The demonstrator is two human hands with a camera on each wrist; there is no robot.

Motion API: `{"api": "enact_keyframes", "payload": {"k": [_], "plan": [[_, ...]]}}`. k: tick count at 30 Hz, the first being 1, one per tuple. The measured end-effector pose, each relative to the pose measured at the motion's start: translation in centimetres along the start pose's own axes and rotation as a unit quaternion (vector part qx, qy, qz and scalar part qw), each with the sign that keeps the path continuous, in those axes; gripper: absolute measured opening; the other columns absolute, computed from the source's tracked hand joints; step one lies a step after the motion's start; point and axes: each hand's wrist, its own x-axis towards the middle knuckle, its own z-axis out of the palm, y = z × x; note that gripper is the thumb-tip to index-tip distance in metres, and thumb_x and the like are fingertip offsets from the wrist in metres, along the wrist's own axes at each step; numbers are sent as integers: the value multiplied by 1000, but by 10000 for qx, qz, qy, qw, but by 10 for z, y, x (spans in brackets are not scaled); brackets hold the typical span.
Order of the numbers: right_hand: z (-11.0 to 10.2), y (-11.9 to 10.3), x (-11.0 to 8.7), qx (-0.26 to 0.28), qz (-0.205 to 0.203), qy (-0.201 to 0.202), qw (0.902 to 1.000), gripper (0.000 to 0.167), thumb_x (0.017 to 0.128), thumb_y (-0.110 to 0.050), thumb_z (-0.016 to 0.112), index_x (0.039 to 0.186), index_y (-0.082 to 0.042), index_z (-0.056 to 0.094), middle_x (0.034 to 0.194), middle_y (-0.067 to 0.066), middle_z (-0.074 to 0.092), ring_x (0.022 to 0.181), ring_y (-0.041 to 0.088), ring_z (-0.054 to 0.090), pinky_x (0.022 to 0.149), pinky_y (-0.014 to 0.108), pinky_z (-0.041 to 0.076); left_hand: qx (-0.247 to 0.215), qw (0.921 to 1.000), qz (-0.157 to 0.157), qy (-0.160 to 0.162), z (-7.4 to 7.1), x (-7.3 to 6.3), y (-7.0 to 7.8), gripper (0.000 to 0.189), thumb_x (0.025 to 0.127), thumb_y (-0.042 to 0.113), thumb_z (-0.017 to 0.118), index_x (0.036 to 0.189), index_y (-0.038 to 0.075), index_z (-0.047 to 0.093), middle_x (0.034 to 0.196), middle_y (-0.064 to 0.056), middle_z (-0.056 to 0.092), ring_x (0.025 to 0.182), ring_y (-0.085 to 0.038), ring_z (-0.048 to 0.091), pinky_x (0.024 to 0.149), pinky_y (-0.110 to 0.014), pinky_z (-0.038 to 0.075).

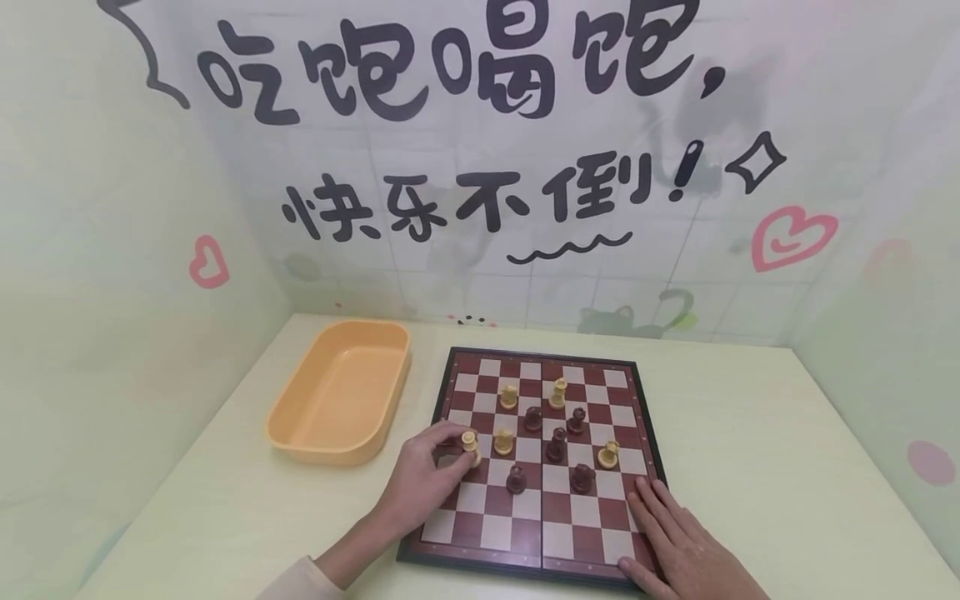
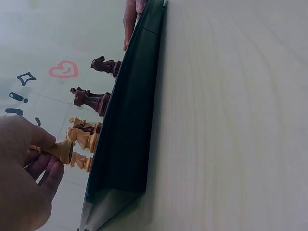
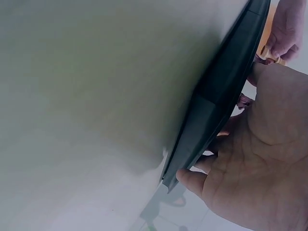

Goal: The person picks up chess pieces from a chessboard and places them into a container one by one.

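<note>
The light chess piece [image 1: 471,446] stands nearly upright between the fingers of the left hand [image 1: 416,479], its long axis running up from the board and its narrower head uppermost. Its wide base points down toward the chessboard [image 1: 558,537]; in the left wrist view that base sits just clear of the board's edge, and the axis runs roughly parallel to the standing pieces. It is at the left side of the board, at the tips of the thumb and fingers, which close in a pinch around it. The right hand [image 1: 693,554] rests over the board's right edge, fingers extended, thumb spread toward the near corner, grasping no piece. Four other light pieces [image 1: 503,442] and five dark pieces [image 1: 582,478] stand on the squares. An orange tray [image 1: 352,392] sits on the counter [image 1: 735,433], left of the board. Black lettering [image 1: 375,71] on the backdrop [image 1: 465,292] reads "吃饱喝饱,快乐不倒!", near pink hearts [image 1: 793,239].
</note>
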Motion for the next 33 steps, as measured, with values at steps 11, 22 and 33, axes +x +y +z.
{"api": "enact_keyframes", "payload": {"k": [11,22,33], "plan": [[6,2,-2,-201,-216,226,9993,83,91,-65,61,141,1,57,149,17,50,145,-5,-16,111,8,-9,181,9998,30,98,-6,-2,-2,21,83,0,80,102,8,75,100,7,69,90,-12,67,83,-34,60],[6,1,-2,-189,-144,259,9994,83,89,-65,62,140,1,58,149,16,50,145,-5,-14,111,8,-8,-18,9998,-42,186,-13,-2,-3,22,83,-3,78,103,7,75,98,5,69,88,-15,69,79,-30,60],[7,5,-1,-248,-409,485,9977,83,89,-63,65,138,3,59,146,19,52,147,-2,-13,112,9,-6,-140,9991,-157,365,-19,1,-8,22,83,-6,77,102,5,76,97,6,70,91,-17,68,84,-30,59]]}}
